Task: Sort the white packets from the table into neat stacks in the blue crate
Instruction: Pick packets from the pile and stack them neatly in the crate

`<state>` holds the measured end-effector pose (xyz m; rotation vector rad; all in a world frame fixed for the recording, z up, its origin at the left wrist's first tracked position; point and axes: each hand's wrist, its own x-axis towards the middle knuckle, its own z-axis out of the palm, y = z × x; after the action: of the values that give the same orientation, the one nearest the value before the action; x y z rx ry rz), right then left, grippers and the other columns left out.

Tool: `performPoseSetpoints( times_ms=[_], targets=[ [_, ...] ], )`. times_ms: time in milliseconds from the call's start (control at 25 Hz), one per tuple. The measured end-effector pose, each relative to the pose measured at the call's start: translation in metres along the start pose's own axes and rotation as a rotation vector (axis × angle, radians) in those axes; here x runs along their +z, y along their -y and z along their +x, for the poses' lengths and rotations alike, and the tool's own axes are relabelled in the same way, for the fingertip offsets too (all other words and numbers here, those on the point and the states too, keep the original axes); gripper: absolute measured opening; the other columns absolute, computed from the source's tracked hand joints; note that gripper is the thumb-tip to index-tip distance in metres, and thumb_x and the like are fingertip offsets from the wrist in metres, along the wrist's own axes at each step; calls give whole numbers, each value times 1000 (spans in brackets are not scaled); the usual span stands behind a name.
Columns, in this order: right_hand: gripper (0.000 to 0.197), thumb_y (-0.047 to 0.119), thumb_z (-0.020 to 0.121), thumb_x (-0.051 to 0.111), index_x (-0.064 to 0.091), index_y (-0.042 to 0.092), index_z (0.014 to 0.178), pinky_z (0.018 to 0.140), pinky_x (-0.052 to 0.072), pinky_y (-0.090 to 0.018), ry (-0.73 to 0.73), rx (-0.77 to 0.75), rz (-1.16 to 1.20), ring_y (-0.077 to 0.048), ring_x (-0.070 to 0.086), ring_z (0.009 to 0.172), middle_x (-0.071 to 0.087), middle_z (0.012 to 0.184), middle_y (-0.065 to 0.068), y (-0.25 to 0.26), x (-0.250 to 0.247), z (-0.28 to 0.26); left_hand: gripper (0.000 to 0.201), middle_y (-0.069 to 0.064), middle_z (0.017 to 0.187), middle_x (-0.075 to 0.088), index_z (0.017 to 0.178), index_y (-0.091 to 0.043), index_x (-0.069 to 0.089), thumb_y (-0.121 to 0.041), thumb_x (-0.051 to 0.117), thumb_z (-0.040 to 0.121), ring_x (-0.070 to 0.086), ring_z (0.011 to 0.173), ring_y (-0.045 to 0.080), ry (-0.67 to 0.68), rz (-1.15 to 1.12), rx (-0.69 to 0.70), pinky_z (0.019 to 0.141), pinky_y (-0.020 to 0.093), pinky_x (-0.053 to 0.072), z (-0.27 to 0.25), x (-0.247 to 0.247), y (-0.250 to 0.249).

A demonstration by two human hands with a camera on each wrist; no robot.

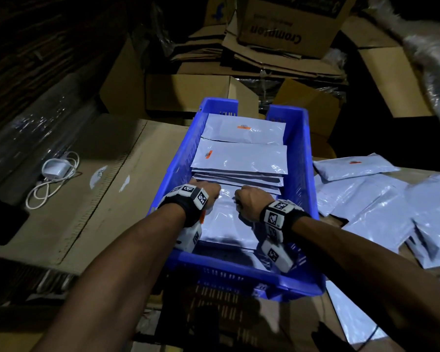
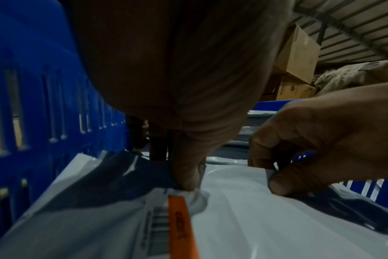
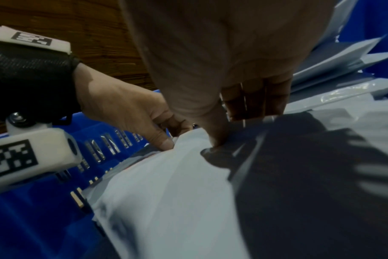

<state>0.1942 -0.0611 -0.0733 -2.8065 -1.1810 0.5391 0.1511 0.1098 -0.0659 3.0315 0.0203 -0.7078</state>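
Down at the near end of the slotted blue plastic crate (image 1: 299, 158), both hands hold one glossy white plastic mailer packet (image 1: 226, 222) by its far edge. The left hand (image 1: 205, 193) pinches that edge near the left corner, thumb on top and fingers (image 2: 157, 147) curled underneath; the right hand (image 1: 248, 201) does the same a little to the right, its fingers (image 3: 255, 99) folded under the rim. Neither hand is slack or spread. Gripping two points along one edge probably keeps the limp film flat and square, so it can be laid down aligned instead of crumpling.

Farther along the crate sit two stacks of similar white packets (image 1: 239, 158), each top packet lying straight with its orange label (image 1: 244, 127) facing up. The held packet shows its own orange barcode label (image 2: 179, 226) beside the left thumb, which suggests it is being set face up like the others, starting or topping a third stack nearest the person.

To the right, a loose heap of unsorted white packets (image 1: 381, 207) overlaps untidily on the cardboard-covered surface (image 1: 404, 252), just beside the crate, within easy reach. On the left a white charger with coiled cable (image 1: 54, 174) lies on a flattened brown cardboard sheet (image 1: 87, 199). Much sorting appears to remain.
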Motion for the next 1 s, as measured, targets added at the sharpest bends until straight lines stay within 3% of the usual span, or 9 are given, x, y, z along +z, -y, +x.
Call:
performPoseSetpoints(
  times_ms=[120,240,360,480,640,760,920,1000],
  targets=[
    [16,19,94,51,59,9,105,86,51,-42,29,0,35,-36,59,104,59,117,-14,-1,-3,-1,30,5,114,64,108,-19,55,-7,60,81,58,109,29,16,-44,-4,92,37,37,2,0,3],
    [10,22,92,53,48,18,99,86,52,-43,66,-3,98,-34,61,102,64,117,-10,-3,-8,-2,31,3,123,60,116,-20,56,-10,59,87,55,116,27,20,-40,-6,95,35,38,2,-1,4],
    [44,40,88,65,44,17,119,86,50,-41,142,-1,151,-30,60,101,64,111,-4,-5,-13,-3,36,1,128,59,121,-22,59,-9,59,88,53,121,24,7,-25,-4,97,34,34,2,-4,3],
    [77,67,75,69,46,19,130,88,49,-41,233,-34,-2,-29,59,102,65,110,-4,-1,-16,-1,37,1,124,61,117,-22,62,-6,62,84,54,119,24,13,-19,3,96,35,33,1,-9,0],
    [60,65,69,75,51,20,101,74,42,-35,258,-55,-146,-27,57,95,65,99,-3,8,-10,3,33,-1,120,64,112,-23,64,-9,66,82,57,117,23,29,10,-5,93,36,33,-7,-20,-6],
    [53,63,69,76,49,23,89,75,43,-36,246,-51,-144,-27,57,95,64,96,-3,11,-12,3,22,3,122,62,113,-20,60,-20,58,91,56,116,26,-59,43,-14,93,37,34,-28,-50,-4],
    [53,59,71,77,49,20,94,77,43,-34,240,-97,-135,-30,59,100,66,104,-5,12,-13,3,26,6,125,60,113,-19,58,-32,44,96,56,117,29,-192,63,-98,94,40,37,-84,-82,3],
    [65,61,72,75,51,17,113,85,45,-37,230,-131,-157,-31,58,106,65,110,-6,14,-13,3,31,8,125,58,116,-20,56,-39,42,97,55,115,31,-206,42,-154,90,39,39,-113,-83,6]
  ],
)
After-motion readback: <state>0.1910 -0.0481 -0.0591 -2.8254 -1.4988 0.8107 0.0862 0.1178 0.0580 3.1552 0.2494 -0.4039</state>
